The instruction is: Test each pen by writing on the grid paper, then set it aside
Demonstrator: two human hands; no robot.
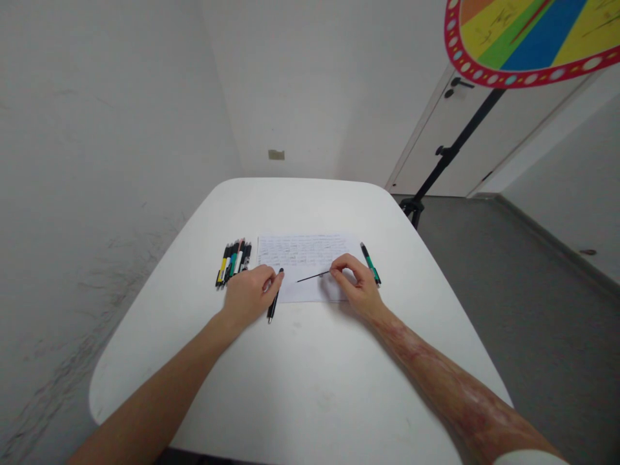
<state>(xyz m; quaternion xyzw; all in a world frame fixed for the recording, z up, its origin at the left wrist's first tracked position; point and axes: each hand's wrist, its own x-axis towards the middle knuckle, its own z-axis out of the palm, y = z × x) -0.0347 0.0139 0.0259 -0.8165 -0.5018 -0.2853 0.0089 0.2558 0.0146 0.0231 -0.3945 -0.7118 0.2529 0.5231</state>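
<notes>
White tabletop (300, 387) before a pale wall (310, 84), head view: the fingers of the left hand (247, 292) pinch a black pen (273, 307), its lower end past the near edge of a written sheet (305, 253), while those of the right hand (361, 289) grasp one end of a slender dark rod (311, 278) over the sheet. Good handling probably calls for a light pinch that does not bend the rod, and a steady pen, both clear of the grouped pens (235, 257) at left.
</notes>
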